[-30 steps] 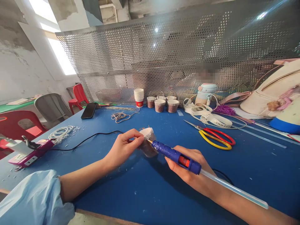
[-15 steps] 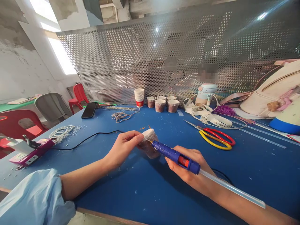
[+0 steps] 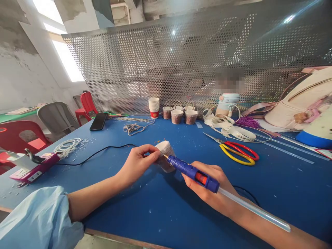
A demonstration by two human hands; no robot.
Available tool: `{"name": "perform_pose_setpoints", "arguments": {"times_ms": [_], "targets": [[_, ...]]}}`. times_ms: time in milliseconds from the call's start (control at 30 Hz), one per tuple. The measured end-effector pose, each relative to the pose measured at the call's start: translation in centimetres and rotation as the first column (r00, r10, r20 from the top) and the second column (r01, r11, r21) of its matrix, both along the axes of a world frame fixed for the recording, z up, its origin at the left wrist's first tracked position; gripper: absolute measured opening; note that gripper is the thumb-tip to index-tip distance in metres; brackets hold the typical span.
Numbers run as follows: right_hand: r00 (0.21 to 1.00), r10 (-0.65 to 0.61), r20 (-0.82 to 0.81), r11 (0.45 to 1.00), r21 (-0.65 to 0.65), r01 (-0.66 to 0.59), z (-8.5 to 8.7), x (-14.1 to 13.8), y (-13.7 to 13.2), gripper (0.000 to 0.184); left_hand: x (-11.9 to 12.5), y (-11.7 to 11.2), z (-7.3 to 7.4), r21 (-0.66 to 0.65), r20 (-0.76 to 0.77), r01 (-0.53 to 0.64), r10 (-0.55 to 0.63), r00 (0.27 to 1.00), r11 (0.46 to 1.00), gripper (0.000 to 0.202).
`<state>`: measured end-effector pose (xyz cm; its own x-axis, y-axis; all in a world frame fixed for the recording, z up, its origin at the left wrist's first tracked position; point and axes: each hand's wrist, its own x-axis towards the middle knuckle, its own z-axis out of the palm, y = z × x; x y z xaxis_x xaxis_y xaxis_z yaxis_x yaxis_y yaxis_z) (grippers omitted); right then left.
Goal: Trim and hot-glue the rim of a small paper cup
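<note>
Pinched between the thumb and fingers of my left hand (image 3: 137,160) is a small cup (image 3: 167,149) wrapped in cord, tilted over the table with its pale end upward. My right hand (image 3: 201,189) grips a dark blue hot glue gun (image 3: 185,168), whose nozzle meets the side of the cup close to my left fingertips. From the back of the gun a long clear glue stick (image 3: 255,209) runs out above my right forearm. The cup's lower part is in shadow, and most of my right fingers are hidden behind the gun.
On the blue table (image 3: 124,214) lie scissors (image 3: 237,152), tangled twine (image 3: 135,128), a phone (image 3: 99,121) and a purple power strip (image 3: 38,169). Several small baskets (image 3: 177,117) stand at the back beside stacked paper cups (image 3: 154,108). White ribbon (image 3: 240,133) and a bottle (image 3: 228,102) are right.
The cup has turned slightly in my left hand, and the glue gun has shifted a little left. Both hands keep their holds, with the nozzle still at the cup's side.
</note>
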<state>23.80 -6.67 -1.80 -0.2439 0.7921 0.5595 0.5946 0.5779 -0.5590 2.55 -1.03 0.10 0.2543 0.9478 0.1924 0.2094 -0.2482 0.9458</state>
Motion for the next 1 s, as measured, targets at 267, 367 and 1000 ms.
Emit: {"name": "perform_pose_setpoints", "arguments": {"times_ms": [267,367,1000], "targets": [[0.999,0.002,0.042,1.0,0.012,-0.003,-0.2,0.1,-0.1,0.016,-0.1,0.2,-0.4,0.044,-0.037,0.005,-0.003,0.999,0.999,0.024],[0.999,0.004,0.043,1.0,0.025,-0.005,-0.4,0.2,-0.1,0.015,-0.2,0.2,-0.6,0.056,-0.041,0.011,-0.009,0.999,0.998,0.023],[1.0,-0.013,-0.003,1.0,0.006,0.013,-0.7,0.1,0.3,0.02,-0.2,0.0,-0.2,0.135,-0.085,0.008,0.003,0.996,0.991,0.022]]}}
